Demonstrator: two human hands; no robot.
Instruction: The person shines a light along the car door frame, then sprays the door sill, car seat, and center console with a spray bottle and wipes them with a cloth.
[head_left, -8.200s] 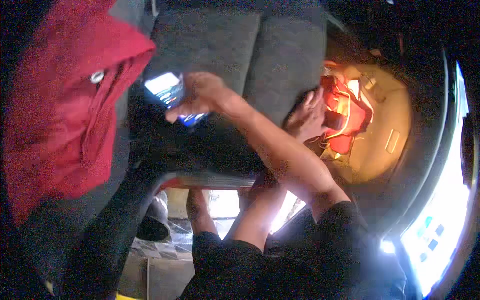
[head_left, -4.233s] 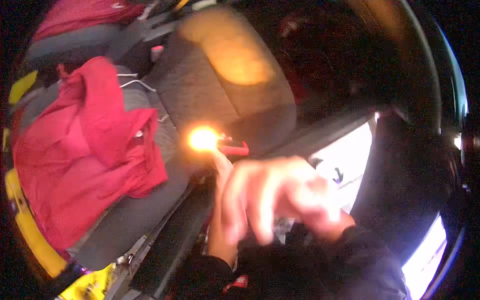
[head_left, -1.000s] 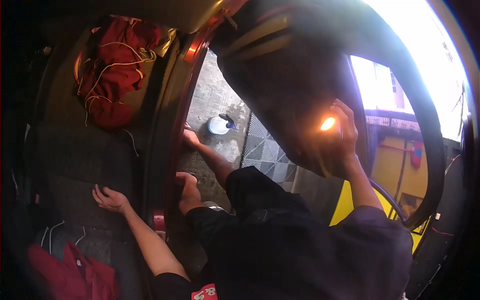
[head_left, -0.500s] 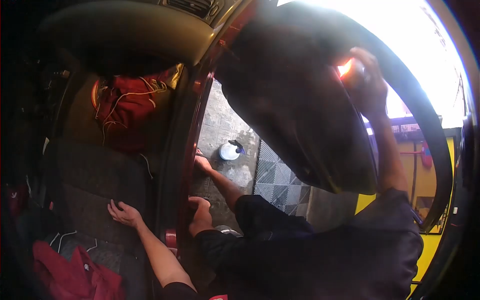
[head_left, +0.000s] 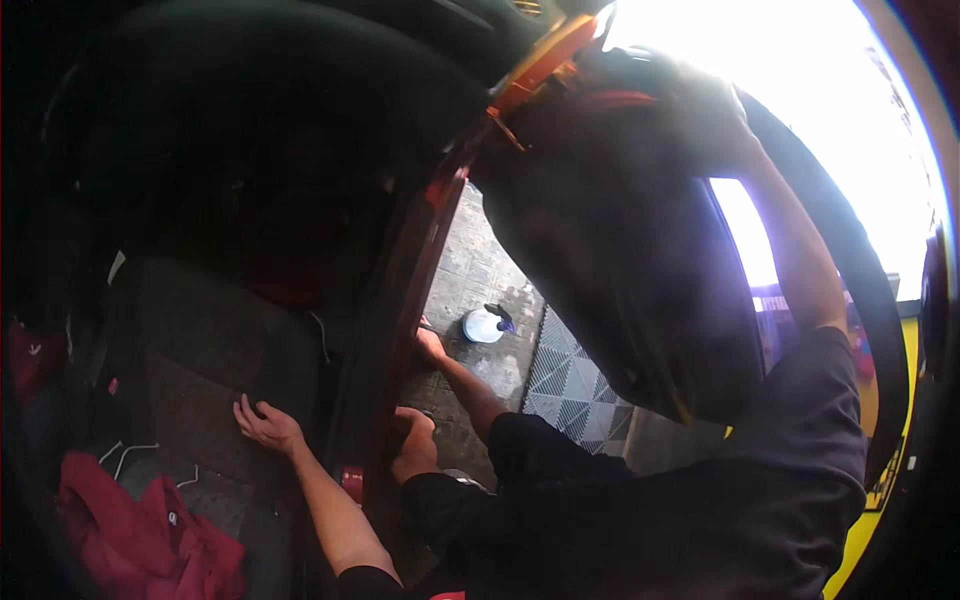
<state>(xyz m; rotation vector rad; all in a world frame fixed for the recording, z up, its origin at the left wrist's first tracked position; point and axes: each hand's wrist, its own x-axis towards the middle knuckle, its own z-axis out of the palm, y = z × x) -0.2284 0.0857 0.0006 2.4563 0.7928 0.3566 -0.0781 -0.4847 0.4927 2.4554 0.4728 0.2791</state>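
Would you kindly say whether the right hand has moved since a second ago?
Yes; relative to the car door, the right hand has moved toward the hinged end.

Car seat (head_left: 190, 385) left, car door (head_left: 640, 280) right, floor (head_left: 465, 255) between.
Clothing (head_left: 150, 545) lies on the seat's near part; a bucket (head_left: 483, 326) stands on the floor, left of a mat (head_left: 572, 385).

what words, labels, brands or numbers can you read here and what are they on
None can be read for certain.
Small white mark on the red garment, lower left: too small.
Pale mark on the red cloth at far left: too small.
Whitish band beyond the door: too blurred to tell whether it holds letters.
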